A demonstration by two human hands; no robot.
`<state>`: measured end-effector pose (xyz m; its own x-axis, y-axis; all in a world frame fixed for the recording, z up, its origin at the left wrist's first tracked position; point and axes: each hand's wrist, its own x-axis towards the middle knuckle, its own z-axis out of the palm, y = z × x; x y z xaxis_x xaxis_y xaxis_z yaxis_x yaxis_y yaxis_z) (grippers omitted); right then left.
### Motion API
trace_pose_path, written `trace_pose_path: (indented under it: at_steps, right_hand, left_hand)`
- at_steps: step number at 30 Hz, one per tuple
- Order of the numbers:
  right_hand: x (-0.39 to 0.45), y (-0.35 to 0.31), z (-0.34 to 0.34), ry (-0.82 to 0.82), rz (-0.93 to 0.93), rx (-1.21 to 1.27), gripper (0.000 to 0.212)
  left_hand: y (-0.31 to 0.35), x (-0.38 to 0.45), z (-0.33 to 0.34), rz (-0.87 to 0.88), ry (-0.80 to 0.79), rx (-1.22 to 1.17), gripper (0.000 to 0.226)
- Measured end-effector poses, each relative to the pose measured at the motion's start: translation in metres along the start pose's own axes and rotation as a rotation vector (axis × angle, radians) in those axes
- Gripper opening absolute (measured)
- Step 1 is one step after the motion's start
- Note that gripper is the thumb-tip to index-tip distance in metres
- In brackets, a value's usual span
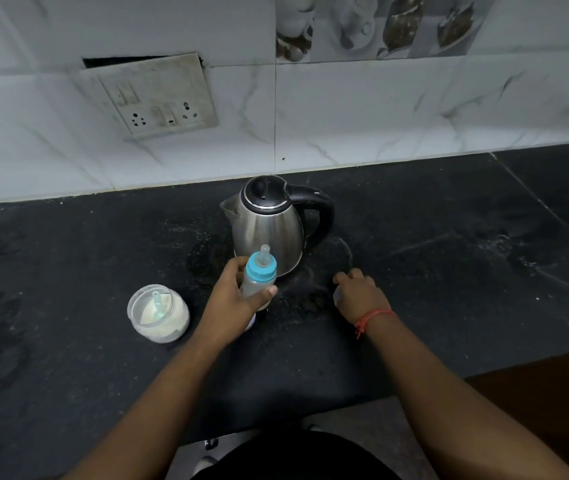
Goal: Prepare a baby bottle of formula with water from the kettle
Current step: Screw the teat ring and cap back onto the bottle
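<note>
My left hand [231,299] grips a baby bottle [258,278] with a blue collar and a clear teat, held upright just above the black counter [449,271]. The bottle looks cloudy inside. A steel kettle [269,226] with a black lid and handle stands right behind the bottle, lid down, spout to the left. My right hand [359,292] rests on the counter to the right of the kettle's base, fingers curled over a small clear cap [337,295] that is mostly hidden. An open clear jar of white formula powder [158,315] with a scoop in it stands to the left.
A tiled wall with a worn socket panel [158,98] rises behind the counter. Powder specks dust the counter around the kettle. The counter's front edge runs close to my body, with floor visible below.
</note>
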<state>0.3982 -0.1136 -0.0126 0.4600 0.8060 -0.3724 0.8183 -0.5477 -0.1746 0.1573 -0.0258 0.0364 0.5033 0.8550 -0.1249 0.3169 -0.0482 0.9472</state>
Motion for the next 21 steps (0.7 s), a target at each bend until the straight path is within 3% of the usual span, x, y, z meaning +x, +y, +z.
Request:
trace_pose_path:
  at_steps: [4,8,12,17,21]
  right_hand:
    - [-0.003,-0.004,-0.006,0.044,-0.042,0.188,0.043]
    - [-0.018,-0.034,-0.037,0.161,-0.129,0.582,0.04]
    - [-0.034,-0.068,-0.078,0.304,-0.301,0.832,0.03]
    - [-0.047,-0.1,-0.113,0.353,-0.568,0.944,0.037]
    - [-0.049,-0.117,-0.115,0.348,-0.677,0.729,0.041]
  left_hand:
    - [-0.001,0.001,0.001,-0.01,-0.01,-0.008,0.049]
    - [-0.004,0.004,0.0,-0.001,-0.006,-0.012,0.049]
    - [-0.003,0.008,-0.007,0.008,0.01,-0.026,0.053]
    - [0.006,0.01,-0.014,0.042,0.027,-0.04,0.053]
    - [0.015,0.01,-0.021,0.063,0.041,-0.056,0.048]
